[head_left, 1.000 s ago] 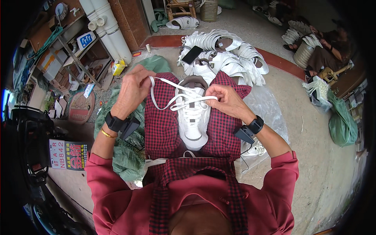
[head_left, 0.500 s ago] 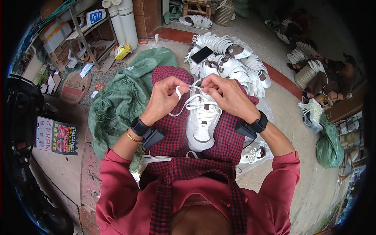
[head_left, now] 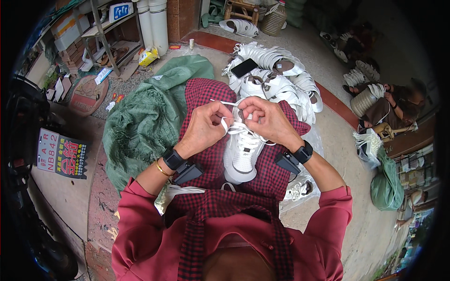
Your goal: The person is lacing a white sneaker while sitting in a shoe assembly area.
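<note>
A white sneaker [head_left: 240, 161] rests on my lap over a red-and-black checked apron [head_left: 201, 154], its toe pointing toward me. At its collar end, my left hand [head_left: 207, 125] pinches a white shoelace [head_left: 225, 125] between thumb and fingers. Just to the right, my right hand [head_left: 269, 119] is closed at the laces too, thumb against fingertips. A lace end sticks out beyond the left fingers. Loose lace loops lie across the tongue and eyelets. The shoe's heel is partly hidden behind my hands.
White shoe uppers [head_left: 281, 89] are heaped beyond my knees, with a black phone [head_left: 243, 68] on them. Green woven sacking [head_left: 140, 122] lies at my left. Another white shoe [head_left: 297, 188] sits by my right knee. A person [head_left: 398, 103] works at far right.
Both hands have come closer together over the shoe's collar. The lace loop at the left fingers has shortened, and a lace end now points out to the left.
</note>
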Demonstrator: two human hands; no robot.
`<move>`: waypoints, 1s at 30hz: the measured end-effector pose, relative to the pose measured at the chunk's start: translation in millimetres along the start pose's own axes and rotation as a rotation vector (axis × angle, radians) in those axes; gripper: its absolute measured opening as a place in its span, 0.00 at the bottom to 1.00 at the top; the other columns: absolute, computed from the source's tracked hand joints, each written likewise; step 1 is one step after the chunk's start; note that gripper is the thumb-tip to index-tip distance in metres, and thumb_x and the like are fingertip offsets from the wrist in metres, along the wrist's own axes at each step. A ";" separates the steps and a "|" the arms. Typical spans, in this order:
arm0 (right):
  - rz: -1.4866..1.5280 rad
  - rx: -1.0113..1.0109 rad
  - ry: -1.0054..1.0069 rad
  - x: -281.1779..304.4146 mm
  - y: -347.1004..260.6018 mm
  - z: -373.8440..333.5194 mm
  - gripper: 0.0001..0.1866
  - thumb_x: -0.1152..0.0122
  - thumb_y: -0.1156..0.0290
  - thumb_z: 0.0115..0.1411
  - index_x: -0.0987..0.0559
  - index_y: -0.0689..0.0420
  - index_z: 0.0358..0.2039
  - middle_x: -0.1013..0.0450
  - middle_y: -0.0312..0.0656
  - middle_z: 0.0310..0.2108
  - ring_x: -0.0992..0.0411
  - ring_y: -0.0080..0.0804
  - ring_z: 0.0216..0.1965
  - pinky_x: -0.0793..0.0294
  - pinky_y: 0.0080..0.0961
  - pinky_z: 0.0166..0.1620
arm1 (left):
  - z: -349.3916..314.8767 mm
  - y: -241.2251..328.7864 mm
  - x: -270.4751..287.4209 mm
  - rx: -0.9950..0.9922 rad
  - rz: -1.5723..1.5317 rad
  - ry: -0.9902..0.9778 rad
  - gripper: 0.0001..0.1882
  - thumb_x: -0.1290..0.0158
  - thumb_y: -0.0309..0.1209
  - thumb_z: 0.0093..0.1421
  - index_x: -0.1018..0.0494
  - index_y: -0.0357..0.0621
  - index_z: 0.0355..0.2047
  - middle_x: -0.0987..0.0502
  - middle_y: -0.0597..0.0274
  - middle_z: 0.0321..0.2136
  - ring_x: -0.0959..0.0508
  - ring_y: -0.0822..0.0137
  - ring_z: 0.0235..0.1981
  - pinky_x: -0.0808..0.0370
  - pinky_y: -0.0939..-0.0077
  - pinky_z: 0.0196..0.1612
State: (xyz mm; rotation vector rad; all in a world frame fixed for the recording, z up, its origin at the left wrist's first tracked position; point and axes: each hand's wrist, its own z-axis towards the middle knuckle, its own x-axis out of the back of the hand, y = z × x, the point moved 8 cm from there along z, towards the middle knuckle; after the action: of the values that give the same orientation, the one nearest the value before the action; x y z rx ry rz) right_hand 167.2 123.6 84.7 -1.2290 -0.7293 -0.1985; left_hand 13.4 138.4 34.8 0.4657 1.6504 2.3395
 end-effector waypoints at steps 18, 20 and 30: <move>0.055 -0.060 -0.024 -5.3 11.0 4.6 0.19 0.40 0.83 0.52 0.23 0.60 0.47 0.23 0.34 0.32 0.31 0.10 0.25 0.32 0.17 0.28 | 24.2 -14.2 -7.1 0.211 -0.129 -0.185 0.05 0.37 0.21 0.60 0.23 0.36 0.34 0.18 0.63 0.29 0.19 0.77 0.29 0.22 0.83 0.32; -0.060 0.056 0.012 -1.8 -2.7 6.9 0.16 0.41 0.84 0.52 0.24 0.61 0.43 0.24 0.35 0.30 0.30 0.16 0.25 0.31 0.21 0.28 | 21.1 -14.5 -7.8 0.161 -0.131 -0.134 0.05 0.38 0.25 0.61 0.22 0.36 0.34 0.19 0.64 0.26 0.21 0.78 0.27 0.23 0.83 0.30; -0.688 0.121 0.092 68.6 -19.8 -29.7 0.06 0.45 0.85 0.49 0.31 0.62 0.21 0.30 0.46 0.24 0.29 0.45 0.25 0.32 0.39 0.30 | 11.4 2.1 17.8 -0.005 -0.126 0.083 0.10 0.49 0.31 0.70 0.24 0.35 0.41 0.20 0.62 0.33 0.21 0.75 0.33 0.20 0.80 0.37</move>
State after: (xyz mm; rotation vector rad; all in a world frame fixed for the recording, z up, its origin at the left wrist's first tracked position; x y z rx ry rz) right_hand 221.1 106.2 137.3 -0.8108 -1.0477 -0.7595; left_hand 1.5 154.2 42.5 0.2583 1.6585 2.2990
